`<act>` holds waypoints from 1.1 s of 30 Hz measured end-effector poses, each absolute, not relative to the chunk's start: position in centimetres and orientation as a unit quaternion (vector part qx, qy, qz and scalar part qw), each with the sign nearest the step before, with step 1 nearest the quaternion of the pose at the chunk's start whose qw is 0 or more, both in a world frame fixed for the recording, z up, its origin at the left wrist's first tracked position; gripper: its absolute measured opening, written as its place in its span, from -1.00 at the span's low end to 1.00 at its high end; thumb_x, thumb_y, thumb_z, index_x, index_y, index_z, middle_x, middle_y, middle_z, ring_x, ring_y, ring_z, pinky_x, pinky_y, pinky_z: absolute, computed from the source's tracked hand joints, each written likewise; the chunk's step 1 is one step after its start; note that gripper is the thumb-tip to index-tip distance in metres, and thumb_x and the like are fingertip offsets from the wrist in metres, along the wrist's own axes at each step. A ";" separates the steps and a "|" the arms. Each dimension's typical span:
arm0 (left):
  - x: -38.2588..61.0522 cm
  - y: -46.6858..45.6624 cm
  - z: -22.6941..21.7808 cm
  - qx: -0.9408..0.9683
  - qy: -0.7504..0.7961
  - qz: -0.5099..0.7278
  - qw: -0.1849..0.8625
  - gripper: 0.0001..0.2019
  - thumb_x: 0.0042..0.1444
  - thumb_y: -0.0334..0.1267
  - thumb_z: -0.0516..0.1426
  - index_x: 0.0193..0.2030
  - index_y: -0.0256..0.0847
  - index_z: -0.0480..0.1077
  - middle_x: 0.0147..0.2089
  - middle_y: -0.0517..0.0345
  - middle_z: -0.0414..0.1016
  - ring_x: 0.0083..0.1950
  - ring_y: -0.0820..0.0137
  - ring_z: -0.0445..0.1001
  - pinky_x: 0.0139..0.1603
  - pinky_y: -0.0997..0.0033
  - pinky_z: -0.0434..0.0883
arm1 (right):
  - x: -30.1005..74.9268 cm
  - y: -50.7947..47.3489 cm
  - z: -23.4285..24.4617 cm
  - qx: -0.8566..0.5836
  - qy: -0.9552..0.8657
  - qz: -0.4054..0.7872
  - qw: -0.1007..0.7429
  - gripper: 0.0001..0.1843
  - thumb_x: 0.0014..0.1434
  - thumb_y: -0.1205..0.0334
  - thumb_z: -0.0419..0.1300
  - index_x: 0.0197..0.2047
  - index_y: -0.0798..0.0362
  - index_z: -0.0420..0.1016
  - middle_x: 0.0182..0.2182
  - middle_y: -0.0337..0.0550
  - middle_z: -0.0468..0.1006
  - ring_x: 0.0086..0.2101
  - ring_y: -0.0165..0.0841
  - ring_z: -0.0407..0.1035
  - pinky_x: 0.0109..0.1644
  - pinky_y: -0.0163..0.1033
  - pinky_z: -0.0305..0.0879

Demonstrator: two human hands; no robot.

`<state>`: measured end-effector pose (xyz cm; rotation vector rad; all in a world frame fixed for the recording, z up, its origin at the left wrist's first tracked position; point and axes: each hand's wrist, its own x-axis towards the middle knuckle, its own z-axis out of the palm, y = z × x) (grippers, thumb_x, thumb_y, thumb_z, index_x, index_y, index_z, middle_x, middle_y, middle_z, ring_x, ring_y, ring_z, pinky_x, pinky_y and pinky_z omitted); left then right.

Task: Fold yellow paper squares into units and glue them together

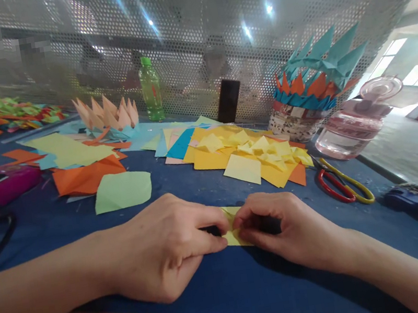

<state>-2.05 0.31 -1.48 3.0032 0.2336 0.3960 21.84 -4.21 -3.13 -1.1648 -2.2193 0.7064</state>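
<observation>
- Left hand (171,244) grips yellow paper (235,239) at left, likely steadying it
- Right hand (285,223) pinches opposite side, probably keeping it flat
- Scissors (339,174) near, seemingly within reach

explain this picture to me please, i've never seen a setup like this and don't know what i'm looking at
These are a person's own bare hands, not a robot's: the left hand and the right hand. The single picture comes from a camera worn on that person's head, looking forward and down.

On the blue table lie coloured sheets, among them a green sheet, plus yellow folded pieces and scissors. Farther back stand a green bottle and a peach paper flower.

The right hand pinches a small yellow paper; the left hand touches its other side, though how firm that grip is, I can't tell.
</observation>
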 end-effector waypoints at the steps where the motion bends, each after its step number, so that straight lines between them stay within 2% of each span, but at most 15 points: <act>1: -2.1 0.3 -1.5 0.987 0.078 0.128 0.053 -0.67 0.03 -0.53 0.05 -0.12 -0.16 0.49 0.03 0.16 0.53 -0.16 0.35 0.56 -0.34 0.39 0.35 | 21.9 -4.1 -3.1 -0.422 -0.828 0.259 0.263 -0.82 0.13 0.48 0.22 -0.24 0.04 0.56 -0.40 -0.29 0.53 -0.40 -0.50 0.37 -0.30 -0.41 0.27; 5: -2.1 0.3 -1.5 0.987 0.082 0.128 0.061 -0.68 0.00 -0.54 0.06 -0.17 -0.17 0.50 0.01 0.15 0.53 -0.20 0.34 0.56 -0.36 0.39 0.36 | 22.1 -4.0 -3.0 -0.399 -0.841 0.259 0.257 -0.77 0.16 0.48 0.21 -0.17 0.02 0.58 -0.40 -0.28 0.51 -0.40 -0.49 0.37 -0.29 -0.40 0.28; 12: -1.9 0.3 -1.4 0.986 0.073 0.133 0.065 -0.70 0.01 -0.55 0.04 -0.20 -0.20 0.49 -0.03 0.09 0.55 -0.20 0.35 0.56 -0.40 0.43 0.33 | 22.4 -3.9 -3.2 -0.356 -0.859 0.247 0.272 -0.79 0.17 0.54 0.19 -0.24 0.07 0.54 -0.29 -0.21 0.56 -0.27 -0.46 0.43 -0.18 -0.38 0.34; 17: -2.0 0.3 -1.3 0.986 0.068 0.134 0.076 -0.67 0.05 -0.56 0.02 -0.14 -0.20 0.49 -0.01 0.10 0.55 -0.20 0.37 0.56 -0.37 0.44 0.35 | 22.9 -3.6 -3.2 -0.321 -0.882 0.230 0.255 -0.83 0.22 0.50 0.16 -0.23 0.08 0.54 -0.28 -0.16 0.55 -0.23 -0.42 0.43 -0.14 -0.32 0.36; 23: -2.1 0.3 -1.5 0.984 0.073 0.141 0.081 -0.63 0.02 -0.56 0.00 -0.10 -0.20 0.47 -0.02 0.10 0.55 -0.21 0.35 0.57 -0.37 0.43 0.36 | 22.8 -3.8 -2.5 -0.297 -0.905 0.200 0.229 -0.74 0.19 0.58 0.13 -0.23 0.07 0.54 -0.24 -0.13 0.57 -0.20 -0.38 0.42 -0.12 -0.29 0.37; 30: -1.8 0.1 -1.5 0.984 0.070 0.154 0.055 -0.53 0.09 -0.56 -0.01 0.14 -0.22 0.34 0.01 0.10 0.55 -0.08 0.34 0.55 -0.29 0.44 0.39 | 22.8 -3.8 -2.4 -0.296 -0.907 0.197 0.225 -0.74 0.19 0.58 0.10 -0.27 0.06 0.52 -0.25 -0.14 0.55 -0.22 -0.38 0.42 -0.13 -0.29 0.38; 33: -1.7 0.0 -1.3 0.986 0.080 0.137 0.044 -0.53 0.06 -0.56 0.01 0.11 -0.16 0.36 -0.01 0.15 0.53 -0.14 0.37 0.55 -0.35 0.42 0.36 | 22.8 -3.9 -2.5 -0.294 -0.910 0.190 0.224 -0.77 0.23 0.53 0.09 -0.25 0.07 0.51 -0.25 -0.12 0.55 -0.22 -0.38 0.41 -0.14 -0.28 0.37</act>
